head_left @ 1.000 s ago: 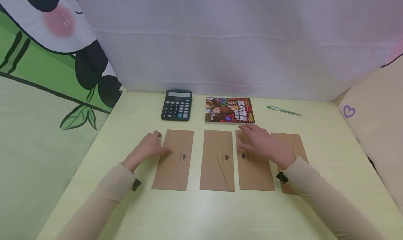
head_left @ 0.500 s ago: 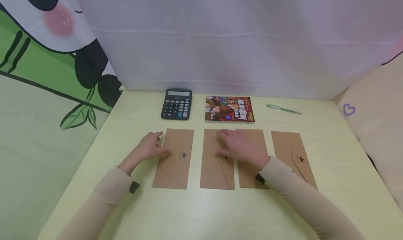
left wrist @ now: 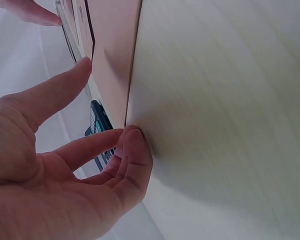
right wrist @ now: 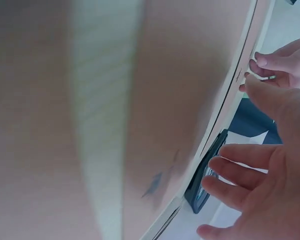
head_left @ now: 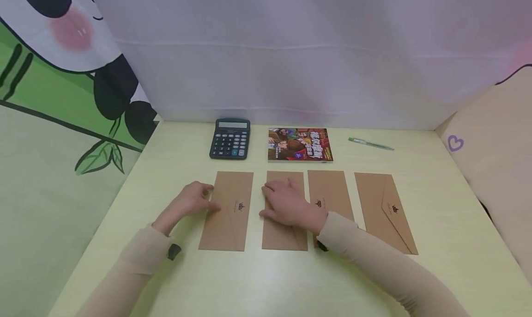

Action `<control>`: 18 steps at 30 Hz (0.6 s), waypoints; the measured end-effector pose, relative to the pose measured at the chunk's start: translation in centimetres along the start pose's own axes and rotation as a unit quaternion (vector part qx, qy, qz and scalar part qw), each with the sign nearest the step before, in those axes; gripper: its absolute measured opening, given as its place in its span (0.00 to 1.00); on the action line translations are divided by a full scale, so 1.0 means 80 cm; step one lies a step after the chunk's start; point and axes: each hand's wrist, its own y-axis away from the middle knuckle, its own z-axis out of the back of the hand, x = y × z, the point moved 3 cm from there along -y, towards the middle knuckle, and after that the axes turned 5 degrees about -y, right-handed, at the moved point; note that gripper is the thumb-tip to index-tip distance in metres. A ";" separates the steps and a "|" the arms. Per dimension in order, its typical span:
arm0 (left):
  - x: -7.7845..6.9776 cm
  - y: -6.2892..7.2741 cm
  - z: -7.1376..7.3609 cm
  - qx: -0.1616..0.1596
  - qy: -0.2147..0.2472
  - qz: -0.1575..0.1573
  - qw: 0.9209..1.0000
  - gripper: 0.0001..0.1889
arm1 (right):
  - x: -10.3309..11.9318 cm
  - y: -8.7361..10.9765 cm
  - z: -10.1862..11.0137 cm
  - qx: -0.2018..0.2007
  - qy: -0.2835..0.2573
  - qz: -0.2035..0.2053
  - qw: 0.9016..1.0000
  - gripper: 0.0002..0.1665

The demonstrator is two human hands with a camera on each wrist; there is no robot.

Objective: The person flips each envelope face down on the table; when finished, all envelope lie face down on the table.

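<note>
Several brown paper envelopes with small crown prints lie in a row across the table. At the leftmost envelope (head_left: 226,229), my left hand (head_left: 192,201) has its fingertips by the left edge. Its thumb stands apart, over the paper, and nothing is held. My right hand (head_left: 288,205) is over the second envelope (head_left: 277,237) with fingers loosely spread, reaching its left edge; contact is unclear. Under the right forearm, part of the third envelope (head_left: 332,187) is hidden. The rightmost envelope (head_left: 386,201) lies uncovered, its flap edge visible.
Behind the row are a black calculator (head_left: 230,139), a colourful book (head_left: 299,144) and a green pen (head_left: 371,144). A pale cloth (head_left: 291,76) hangs along the back of the table (head_left: 249,284).
My right hand has moved left, from the third envelope to the second, uncovering the rightmost one. My left hand has stayed by the leftmost envelope.
</note>
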 end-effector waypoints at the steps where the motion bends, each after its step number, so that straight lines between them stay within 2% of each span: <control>1: 0.000 0.000 0.000 0.002 0.000 -0.001 1.000 0.37 | 0.002 -0.002 0.000 0.004 0.008 -0.001 1.000 0.45; 9: -0.005 0.001 0.000 0.001 0.003 -0.003 1.000 0.33 | 0.022 -0.014 -0.002 0.039 0.029 0.017 0.999 0.46; 18: -0.015 0.001 -0.005 -0.002 -0.018 0.012 1.000 0.34 | 0.027 -0.023 -0.014 0.047 0.031 0.020 0.998 0.42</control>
